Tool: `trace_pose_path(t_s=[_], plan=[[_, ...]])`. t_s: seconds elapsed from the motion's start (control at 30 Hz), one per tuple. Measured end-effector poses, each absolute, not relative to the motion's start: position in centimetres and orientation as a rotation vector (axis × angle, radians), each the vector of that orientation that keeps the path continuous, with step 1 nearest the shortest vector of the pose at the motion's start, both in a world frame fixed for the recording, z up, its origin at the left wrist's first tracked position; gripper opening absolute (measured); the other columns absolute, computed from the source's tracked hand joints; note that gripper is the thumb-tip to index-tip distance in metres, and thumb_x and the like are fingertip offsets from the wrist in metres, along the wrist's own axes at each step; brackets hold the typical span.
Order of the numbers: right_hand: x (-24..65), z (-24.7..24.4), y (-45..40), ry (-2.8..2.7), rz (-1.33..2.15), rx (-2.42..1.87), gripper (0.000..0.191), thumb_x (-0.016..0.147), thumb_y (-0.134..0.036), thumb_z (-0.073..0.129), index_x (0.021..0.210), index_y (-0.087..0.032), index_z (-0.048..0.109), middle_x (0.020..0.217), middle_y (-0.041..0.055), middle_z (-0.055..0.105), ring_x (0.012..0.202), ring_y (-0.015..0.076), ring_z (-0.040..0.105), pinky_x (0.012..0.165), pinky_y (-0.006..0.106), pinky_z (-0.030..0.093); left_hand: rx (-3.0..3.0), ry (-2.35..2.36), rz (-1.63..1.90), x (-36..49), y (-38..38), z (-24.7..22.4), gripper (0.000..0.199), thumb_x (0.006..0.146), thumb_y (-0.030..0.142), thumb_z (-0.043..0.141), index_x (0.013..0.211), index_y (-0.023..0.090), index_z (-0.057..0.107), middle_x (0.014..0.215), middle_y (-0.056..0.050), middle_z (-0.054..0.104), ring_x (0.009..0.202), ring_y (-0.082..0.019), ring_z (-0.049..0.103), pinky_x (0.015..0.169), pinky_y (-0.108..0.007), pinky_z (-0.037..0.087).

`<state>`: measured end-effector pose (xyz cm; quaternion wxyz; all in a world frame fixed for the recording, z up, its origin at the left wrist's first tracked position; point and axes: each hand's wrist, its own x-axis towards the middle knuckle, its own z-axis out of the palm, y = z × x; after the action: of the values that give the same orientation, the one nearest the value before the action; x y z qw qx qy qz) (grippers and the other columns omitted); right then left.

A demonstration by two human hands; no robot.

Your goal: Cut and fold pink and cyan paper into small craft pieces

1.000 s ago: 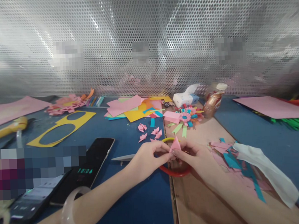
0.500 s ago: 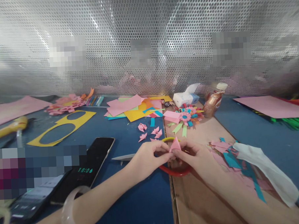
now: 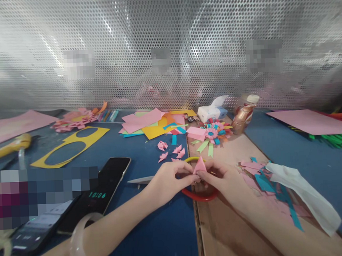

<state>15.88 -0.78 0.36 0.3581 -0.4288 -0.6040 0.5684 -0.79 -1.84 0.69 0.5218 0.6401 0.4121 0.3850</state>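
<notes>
Between my two hands a small folded piece of pink paper (image 3: 200,166) stands up in a triangular point. My left hand (image 3: 172,178) pinches it from the left, and my right hand (image 3: 222,174) pinches its right side with the thumb across the front. Below the fingers lies a pair of scissors with red and yellow handles (image 3: 201,197); one blade sticks out left from behind my left hand. Several small folded pink paper pieces (image 3: 179,151) rest on the blue table just beyond my left hand.
Paper scraps (image 3: 265,182) and a white tissue (image 3: 304,194) lie right of my right forearm. Colored paper sheets (image 3: 142,121), a paper rosette (image 3: 212,133), a tissue box (image 3: 211,113) and a bottle (image 3: 242,117) stand farther back. A black phone (image 3: 105,187) and yellow cut-out paper (image 3: 98,140) are left.
Almost nothing differs. Both hands keep hold of the folded pink paper in the same place, and the view has shifted very slightly.
</notes>
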Motion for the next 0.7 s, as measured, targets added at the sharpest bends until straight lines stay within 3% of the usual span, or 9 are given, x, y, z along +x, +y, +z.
trace_pose_path(t_s=[0.7], plan=[[15.74,0.29,-0.62,-1.491,1.532,-1.077,0.026,0.068,-0.039,0.062,0.076,-0.015,0.055,0.068,0.0015,0.061,0.056,0.0106,0.053,0.052,0.023,0.042,1.452,0.955,0.906,-0.92,-1.90,1.11,0.015,0.077,0.024,0.050,0.078,0.012,0.059,0.075,-0.005,0.066,0.070,-0.014,0.061,0.069,-0.026,0.048]])
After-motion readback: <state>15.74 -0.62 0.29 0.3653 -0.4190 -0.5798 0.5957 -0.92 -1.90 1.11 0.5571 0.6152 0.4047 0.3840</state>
